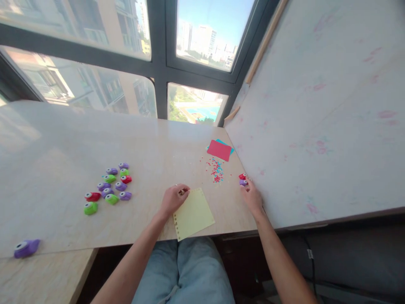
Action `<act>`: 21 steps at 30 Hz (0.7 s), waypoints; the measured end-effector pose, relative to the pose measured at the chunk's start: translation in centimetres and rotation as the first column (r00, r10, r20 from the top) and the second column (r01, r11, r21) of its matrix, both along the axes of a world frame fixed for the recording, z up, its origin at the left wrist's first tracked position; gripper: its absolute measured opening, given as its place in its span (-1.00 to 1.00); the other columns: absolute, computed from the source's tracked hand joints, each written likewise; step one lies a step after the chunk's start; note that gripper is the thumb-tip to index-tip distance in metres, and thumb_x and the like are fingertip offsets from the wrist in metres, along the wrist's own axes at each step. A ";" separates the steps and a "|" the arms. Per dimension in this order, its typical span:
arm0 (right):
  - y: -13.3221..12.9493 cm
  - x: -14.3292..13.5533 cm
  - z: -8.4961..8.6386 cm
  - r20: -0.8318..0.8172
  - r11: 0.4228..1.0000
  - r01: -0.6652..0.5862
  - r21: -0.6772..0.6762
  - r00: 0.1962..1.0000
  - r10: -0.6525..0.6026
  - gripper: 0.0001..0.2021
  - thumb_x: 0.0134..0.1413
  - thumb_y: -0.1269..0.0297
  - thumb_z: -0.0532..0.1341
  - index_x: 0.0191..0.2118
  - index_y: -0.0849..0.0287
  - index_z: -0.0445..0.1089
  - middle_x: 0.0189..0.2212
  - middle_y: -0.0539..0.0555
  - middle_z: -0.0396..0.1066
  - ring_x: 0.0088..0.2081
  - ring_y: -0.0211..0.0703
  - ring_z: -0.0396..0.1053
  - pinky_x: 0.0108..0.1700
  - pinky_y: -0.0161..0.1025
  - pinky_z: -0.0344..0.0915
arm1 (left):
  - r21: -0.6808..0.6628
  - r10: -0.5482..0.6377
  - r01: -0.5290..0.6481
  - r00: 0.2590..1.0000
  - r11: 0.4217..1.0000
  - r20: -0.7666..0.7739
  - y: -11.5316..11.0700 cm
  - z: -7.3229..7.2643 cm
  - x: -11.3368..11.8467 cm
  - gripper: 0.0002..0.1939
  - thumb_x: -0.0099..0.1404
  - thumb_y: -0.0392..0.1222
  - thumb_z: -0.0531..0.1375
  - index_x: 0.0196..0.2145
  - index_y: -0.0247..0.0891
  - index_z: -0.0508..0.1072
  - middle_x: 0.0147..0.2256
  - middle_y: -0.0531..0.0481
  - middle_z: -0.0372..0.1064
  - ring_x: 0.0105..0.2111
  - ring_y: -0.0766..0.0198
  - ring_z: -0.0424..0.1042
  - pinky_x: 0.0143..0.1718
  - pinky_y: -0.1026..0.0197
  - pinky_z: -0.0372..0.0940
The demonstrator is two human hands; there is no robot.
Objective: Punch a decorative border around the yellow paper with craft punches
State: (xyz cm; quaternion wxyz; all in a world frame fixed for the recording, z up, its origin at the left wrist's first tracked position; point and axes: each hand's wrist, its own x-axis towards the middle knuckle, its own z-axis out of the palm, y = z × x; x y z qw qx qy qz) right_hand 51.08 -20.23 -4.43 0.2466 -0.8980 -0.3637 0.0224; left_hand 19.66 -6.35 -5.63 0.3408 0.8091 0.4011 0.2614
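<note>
pale yellow paper sheet [194, 214], holes punched along its left edge.

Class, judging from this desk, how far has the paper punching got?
Done: punched bits lie scattered by the red sheet, and the yellow sheet has holes along its left edge. In hand: left hand on the yellow sheet, right hand at a purple punch. Left: most of the yellow sheet is unpunched.

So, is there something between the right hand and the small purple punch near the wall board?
No, nothing visible is between them. The right hand already reaches the purple punch with its fingertips, and a red punch sits just behind it. The confetti pile lies to the left, out of the way. The left hand rests on the yellow paper.
</note>
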 end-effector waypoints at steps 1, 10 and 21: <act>0.0 0.1 -0.2 0.009 1.000 -0.009 0.019 1.000 0.009 -0.49 0.10 0.15 0.07 0.15 0.21 0.34 -0.40 0.11 0.48 -0.35 -0.02 0.41 -0.28 -0.18 0.23 | -0.001 -0.001 0.001 1.000 1.000 -0.002 0.0 0.1 0.0 -0.86 0.24 -0.20 0.17 -0.33 -0.18 0.54 -0.35 0.02 0.56 -0.36 0.26 0.49 -0.30 0.25 0.28; 0.0 -0.5 -0.9 -0.030 0.937 -0.213 0.277 0.973 0.230 -0.66 0.06 0.03 0.15 -0.22 0.20 0.44 -0.27 0.15 0.43 -0.37 -0.09 0.39 -0.25 -0.15 0.32 | 0.034 0.005 -0.005 1.000 0.999 0.000 -0.1 0.4 -0.1 -0.86 0.23 -0.20 0.16 -0.34 -0.17 0.54 -0.35 0.01 0.56 -0.39 0.25 0.49 -0.29 0.24 0.31; 0.7 -4.1 -0.5 0.010 0.874 -0.423 0.241 0.901 0.433 -0.76 0.04 0.30 0.16 -0.18 0.19 0.49 -0.20 0.20 0.51 -0.18 -0.01 0.43 -0.05 -0.03 0.34 | 0.023 0.010 -0.010 1.000 1.000 -0.008 -0.2 0.4 -0.1 -0.86 0.24 -0.21 0.17 -0.33 -0.19 0.55 -0.35 0.00 0.55 -0.38 0.26 0.49 -0.30 0.25 0.30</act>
